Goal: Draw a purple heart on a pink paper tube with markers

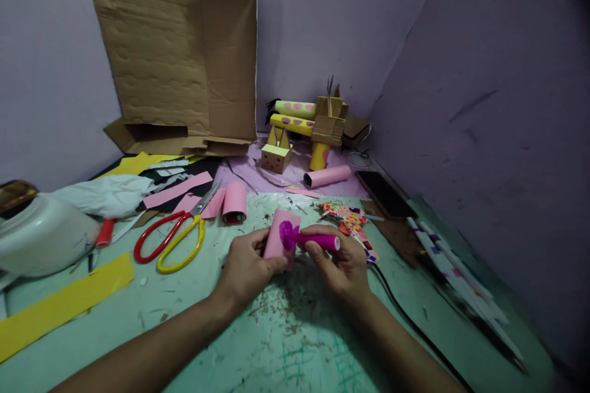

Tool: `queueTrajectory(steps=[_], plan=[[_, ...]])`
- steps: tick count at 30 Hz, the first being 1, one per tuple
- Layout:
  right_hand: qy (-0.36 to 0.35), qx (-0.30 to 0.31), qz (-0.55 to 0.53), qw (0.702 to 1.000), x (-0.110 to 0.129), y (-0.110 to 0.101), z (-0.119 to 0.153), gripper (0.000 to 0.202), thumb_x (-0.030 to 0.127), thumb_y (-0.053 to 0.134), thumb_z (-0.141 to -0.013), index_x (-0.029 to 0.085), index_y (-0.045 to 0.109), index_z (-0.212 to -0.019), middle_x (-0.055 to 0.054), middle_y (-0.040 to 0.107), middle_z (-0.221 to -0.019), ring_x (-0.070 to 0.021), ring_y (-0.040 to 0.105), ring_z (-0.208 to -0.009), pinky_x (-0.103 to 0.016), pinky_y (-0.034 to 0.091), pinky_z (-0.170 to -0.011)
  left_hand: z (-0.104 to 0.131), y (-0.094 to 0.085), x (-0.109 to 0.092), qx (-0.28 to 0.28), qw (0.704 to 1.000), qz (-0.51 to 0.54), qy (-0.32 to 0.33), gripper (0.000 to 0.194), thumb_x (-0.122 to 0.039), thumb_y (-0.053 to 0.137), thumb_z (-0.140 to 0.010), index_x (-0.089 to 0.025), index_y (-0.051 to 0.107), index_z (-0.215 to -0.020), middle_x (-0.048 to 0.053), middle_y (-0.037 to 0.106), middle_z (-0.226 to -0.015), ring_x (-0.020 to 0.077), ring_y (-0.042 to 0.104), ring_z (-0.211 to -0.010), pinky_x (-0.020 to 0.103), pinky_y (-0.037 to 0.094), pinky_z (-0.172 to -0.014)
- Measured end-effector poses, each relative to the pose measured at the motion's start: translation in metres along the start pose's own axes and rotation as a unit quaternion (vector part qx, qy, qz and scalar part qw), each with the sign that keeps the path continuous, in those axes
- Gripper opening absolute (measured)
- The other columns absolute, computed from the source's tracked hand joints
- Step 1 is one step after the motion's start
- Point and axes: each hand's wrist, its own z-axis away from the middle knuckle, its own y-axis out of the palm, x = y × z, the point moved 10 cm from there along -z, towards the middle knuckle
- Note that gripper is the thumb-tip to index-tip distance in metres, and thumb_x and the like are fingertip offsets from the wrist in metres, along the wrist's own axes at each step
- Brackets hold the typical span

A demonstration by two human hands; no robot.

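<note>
At the far left sits a smooth, rounded white container [50,239], with a flat yellow strip [69,298] in front of it on the green tabletop [184,325]. Next come open-bladed scissors [173,236] (one loop red, the other yellow), below a creased, corrugated cardboard sheet [161,61] propped at the wall. A short pink tube [236,196] stands just beside their tips. Near the middle, the left hand [249,267] has its fingers closed around a matte pink roll [275,236], tilted above the table and bearing a scribbled purple oval. The right hand [343,264] pinches a glossy magenta marker [325,241] between thumb and fingers, its tip end at that oval (whether they touch, I cannot tell). Behind, a longer pink tube [329,176] lies on its side. Farther right are crinkled, colourfully patterned paper [348,216] and a flat, dark phone [385,193].
</note>
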Motion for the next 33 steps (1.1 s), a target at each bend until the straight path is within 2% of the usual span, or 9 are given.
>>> queueTrajectory(steps=[5, 11, 17, 25, 30, 33], plan=[[-0.003, -0.019, 0.005, 1.0, -0.0016, -0.0025, -0.0005, 0.016, 0.017, 0.06, -0.084, 0.022, 0.067, -0.098, -0.003, 0.073, -0.085, -0.0165, 0.068, -0.073, -0.029, 0.054, -0.067, -0.0004, 0.0009, 0.0008, 0.007, 1.0, 0.003, 0.005, 0.035, -0.015, 0.069, -0.051, -0.011, 0.072, -0.085, 0.004, 0.069, -0.074, 0.0189, 0.059, -0.068, 0.03, 0.046, -0.063], [-0.004, 0.01, 0.001, 1.0, -0.0002, 0.0009, -0.0003, 0.015, 0.016, 0.058, -0.084, 0.02, 0.068, -0.095, -0.003, 0.073, -0.081, -0.016, 0.068, -0.068, -0.028, 0.054, -0.063, 0.0018, 0.0016, -0.0016, 0.005, 1.0, -0.001, 0.001, 0.037, -0.014, 0.068, -0.05, -0.012, 0.072, -0.087, 0.005, 0.071, -0.077, 0.0199, 0.06, -0.071, 0.03, 0.048, -0.065], [-0.017, -0.017, 0.011, 1.0, 0.0032, -0.0027, -0.0015, 0.017, 0.017, 0.06, -0.083, 0.023, 0.067, -0.097, -0.003, 0.074, -0.084, -0.0175, 0.069, -0.072, -0.031, 0.055, -0.066, 0.0017, 0.0025, -0.0034, 0.006, 1.0, 0.001, 0.007, 0.036, -0.012, 0.068, -0.051, -0.011, 0.073, -0.087, 0.005, 0.071, -0.076, 0.0195, 0.061, -0.069, 0.031, 0.048, -0.065], [-0.006, 0.003, 0.002, 1.0, 0.0018, 0.0, -0.0004, 0.014, 0.018, 0.059, -0.084, 0.021, 0.068, -0.094, -0.003, 0.074, -0.082, -0.017, 0.069, -0.069, -0.029, 0.055, -0.063, 0.0016, 0.0014, -0.0017, 0.004, 1.0, -0.003, 0.004, 0.038, -0.011, 0.069, -0.05, -0.011, 0.073, -0.087, 0.004, 0.07, -0.076, 0.0195, 0.06, -0.07, 0.03, 0.048, -0.064], [-0.013, -0.004, 0.013, 1.0, 0.003, -0.0015, -0.0023, 0.014, 0.02, 0.06, -0.084, 0.021, 0.068, -0.095, -0.004, 0.074, -0.085, -0.0185, 0.07, -0.074, -0.031, 0.056, -0.067, 0.0026, 0.0025, -0.0022, 0.006, 1.0, -0.003, -0.001, 0.038, -0.011, 0.067, -0.052, -0.012, 0.072, -0.089, 0.004, 0.071, -0.076, 0.0202, 0.061, -0.07, 0.03, 0.048, -0.065], [-0.004, 0.008, 0.008, 1.0, 0.0004, 0.0006, -0.0015, 0.013, 0.022, 0.059, -0.085, 0.02, 0.069, -0.092, -0.005, 0.075, -0.084, -0.019, 0.07, -0.07, -0.032, 0.056, -0.065, 0.0021, 0.0023, -0.0019, 0.004, 1.0, 0.001, -0.004, 0.039, -0.011, 0.067, -0.051, -0.012, 0.072, -0.09, 0.004, 0.07, -0.077, 0.0191, 0.06, -0.07, 0.028, 0.047, -0.063]])
